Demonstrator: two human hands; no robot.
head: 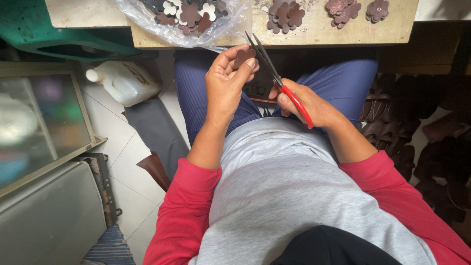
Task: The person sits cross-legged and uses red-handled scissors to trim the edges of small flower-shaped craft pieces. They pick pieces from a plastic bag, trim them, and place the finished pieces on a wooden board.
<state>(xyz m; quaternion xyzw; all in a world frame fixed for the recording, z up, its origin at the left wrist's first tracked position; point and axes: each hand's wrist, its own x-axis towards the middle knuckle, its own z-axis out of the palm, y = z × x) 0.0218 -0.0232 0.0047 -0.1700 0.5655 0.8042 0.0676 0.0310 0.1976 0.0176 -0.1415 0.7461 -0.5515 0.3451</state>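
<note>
Seated at a wooden workbench (314, 34), seen from above over a grey top with red sleeves and blue trousers.

Left hand (226, 83) raised above the lap, just below the near edge of the workbench, fingers curled narrow and pinching a small dark brown flower-shaped piece (244, 57) between thumb and fingertips. Right hand (306, 104) lower and to the right, closed around the red handles of a pair of scissors (277, 78), thumb through one loop. Blades parted a little, tips pointing up and away toward the workbench's near edge, passing just beside the brown piece; whether touching it, cannot tell.

On the workbench, near its near edge at the left: a clear plastic bag (147, 22) spilling over the edge, holding brown and white flower shapes (189, 12). Toward the middle and right of the far part: loose clusters of brown flower pieces (287, 14), lying flat on the bare wood.

On the tiled floor to the left: a white plastic jug (125, 81) on its side, a glass-topped cabinet (44, 118), a green plastic chair (29, 29). To the right, dark brown leather items (392, 127) heaped in shadow.
</note>
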